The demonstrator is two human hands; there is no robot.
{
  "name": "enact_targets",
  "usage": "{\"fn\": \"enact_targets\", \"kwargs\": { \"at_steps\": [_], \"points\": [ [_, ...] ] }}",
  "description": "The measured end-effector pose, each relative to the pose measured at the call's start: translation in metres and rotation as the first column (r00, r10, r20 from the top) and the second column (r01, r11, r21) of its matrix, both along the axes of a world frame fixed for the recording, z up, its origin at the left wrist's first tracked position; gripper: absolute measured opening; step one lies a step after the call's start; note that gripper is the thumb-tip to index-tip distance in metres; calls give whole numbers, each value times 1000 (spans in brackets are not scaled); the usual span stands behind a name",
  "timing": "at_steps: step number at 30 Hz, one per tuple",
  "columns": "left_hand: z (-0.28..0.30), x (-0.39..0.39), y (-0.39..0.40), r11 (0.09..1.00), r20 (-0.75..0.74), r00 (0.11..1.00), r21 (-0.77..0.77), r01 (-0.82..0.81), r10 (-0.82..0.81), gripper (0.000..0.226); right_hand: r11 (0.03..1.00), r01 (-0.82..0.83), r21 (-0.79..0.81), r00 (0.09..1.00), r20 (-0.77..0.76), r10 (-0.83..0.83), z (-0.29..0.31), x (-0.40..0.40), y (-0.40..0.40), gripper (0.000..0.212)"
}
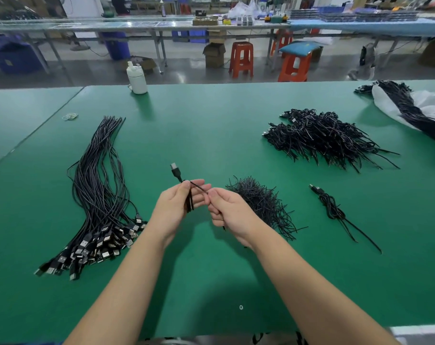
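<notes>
Item: black cable (189,204), folded into a short hank. It is being held above the middle of the green table (211,125), near its front edge, and its USB plug (173,169) is sticking up and away from the person.

Left hand (177,207): it is gripping the hank, with fingers curled behind it and the thumb lying across the front.

Thin strand (199,187): it is running from the top of the hank across to the right hand (230,211), which is pinching its end between thumb and forefinger. The other fingers are curling into the palm. Whether the strand is a loose tie or the cable's own tail cannot be told.

Lying around, from near to far:
- Pile of short black ties (261,202), just beside the right hand.
- One finished bundle (332,211), lying alone farther right with two tails trailing toward the person.
- Sheaf of straight cables (99,190), lying at the left with plugs fanning toward the front edge.
- Heap of tied bundles (323,139), sitting at the far right.
- White bag (390,107) with more cables lying across it, at the right corner.
- Rubber bands (70,117) and a white bottle (137,79), standing well apart at the far left.
</notes>
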State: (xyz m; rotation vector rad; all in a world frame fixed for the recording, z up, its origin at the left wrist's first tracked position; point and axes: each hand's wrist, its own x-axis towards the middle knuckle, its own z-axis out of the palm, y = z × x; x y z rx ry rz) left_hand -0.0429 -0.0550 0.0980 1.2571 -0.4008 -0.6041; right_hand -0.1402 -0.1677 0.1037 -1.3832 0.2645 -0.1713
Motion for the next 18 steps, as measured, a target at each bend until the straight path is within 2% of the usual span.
{"fn": "enact_targets", "kwargs": {
  "at_steps": [3,5,8,12,14,16,18],
  "points": [
    [8,-2,-10,985,-232,972,-157,-72,34,42,938,-81,-337,993,-112,45,-2,1,3,32],
    [15,-1,-13,982,-303,953,-167,-85,31,42,870,-121,-477,982,-185,34,-5,2,4,31],
    [19,-4,-15,990,-312,950,-120,-78,37,36,924,-112,-365,972,-234,25,-8,2,4,23],
    [16,-9,-15,990,-337,941,-137,-41,-8,28,945,-86,-317,985,-170,32,-13,0,-1,14],
    [14,-11,-14,992,-354,935,-129,-13,-34,25,971,-100,-215,990,-123,75,-15,-3,-2,33],
    [11,-13,-17,996,-366,930,-92,-10,-24,25,994,-56,-90,995,-91,48,-18,-5,0,51],
    [8,-15,-19,999,-364,931,-46,-2,-15,26,996,27,-86,997,-73,-33,-21,-5,2,54]
  ]
}}
